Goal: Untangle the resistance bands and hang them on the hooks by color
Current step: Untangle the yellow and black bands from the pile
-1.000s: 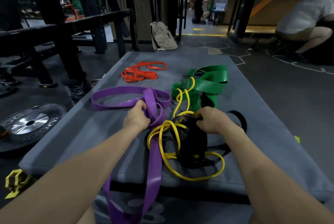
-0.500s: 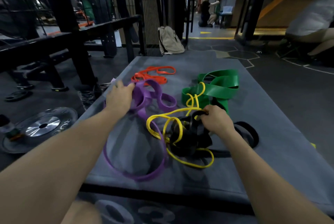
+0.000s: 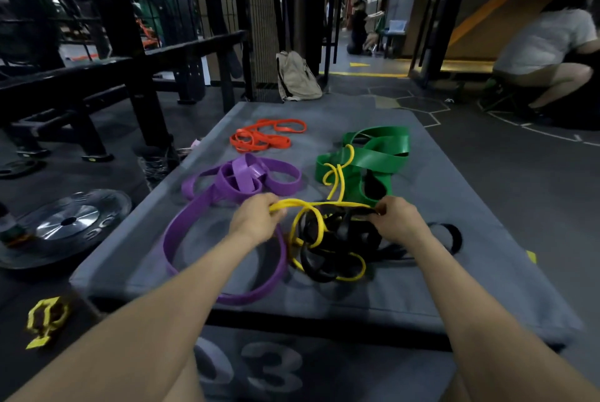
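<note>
Left hand [image 3: 256, 218] has dropped the purple band [image 3: 227, 193] and now pinches the yellow band [image 3: 311, 205]; right hand [image 3: 397, 223] grips the black tangle [image 3: 337, 239] beside it. Nothing's hung yet.

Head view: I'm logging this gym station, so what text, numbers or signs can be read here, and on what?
"03": large pale digits on the dark front panel below the grey padded mat.
Raised lettering on the black and silver weight plate: too blurred to read.
Yellow stencilled marking on the floor: a shape, not legible as text.
Coloured resistance bands: no print visible.
</note>
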Available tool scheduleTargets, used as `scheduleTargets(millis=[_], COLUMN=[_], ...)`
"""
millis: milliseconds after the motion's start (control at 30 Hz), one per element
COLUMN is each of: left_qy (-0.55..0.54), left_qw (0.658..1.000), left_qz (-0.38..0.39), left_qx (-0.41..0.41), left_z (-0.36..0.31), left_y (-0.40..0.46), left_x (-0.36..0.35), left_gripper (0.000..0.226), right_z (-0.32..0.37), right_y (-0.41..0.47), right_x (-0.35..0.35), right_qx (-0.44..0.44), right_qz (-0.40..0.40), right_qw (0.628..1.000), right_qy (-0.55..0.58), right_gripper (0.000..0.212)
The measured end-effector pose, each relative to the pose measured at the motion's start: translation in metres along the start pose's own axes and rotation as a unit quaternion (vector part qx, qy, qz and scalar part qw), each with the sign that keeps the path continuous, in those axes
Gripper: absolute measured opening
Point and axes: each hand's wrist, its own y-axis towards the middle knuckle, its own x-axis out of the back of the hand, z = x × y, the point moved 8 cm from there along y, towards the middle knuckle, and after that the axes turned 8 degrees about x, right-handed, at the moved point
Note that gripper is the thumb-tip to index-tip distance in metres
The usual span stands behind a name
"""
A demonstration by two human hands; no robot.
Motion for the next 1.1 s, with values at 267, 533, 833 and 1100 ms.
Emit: scheduleTargets(millis=[267,533,833,1100], left_qy=[-0.536,-0.610,-0.581,-0.574], left_qw=[0.831,0.772,0.782,0.752], left_qz=[-0.059,-0.105,-0.154,-0.209], left_qx=[0.139,0.144,0.165,0.247], left_z=[0.026,0.034,0.044,0.065], left_y=[0.001,-0.006,-0.008,-0.011], left_x=[0.032,0.043,0.044,0.040], left_gripper=[0.027,0.027,0.026,0.031], right_z=[-0.018,0.011,0.035,0.030], right_y=[-0.025,-0.017,-0.028,-0.025], right_x=[0.041,0.003,-0.044,-0.016], right_qx=[-0.056,0.077,0.151,0.159], right_qz=[-0.137,0.026,0.148,0.039], right_qw=[0.988,0.978,0.933,0.941], right_qy=[-0.044,-0.191,-0.292,-0.298], right_gripper=[0.025,0.052,0.094,0.036])
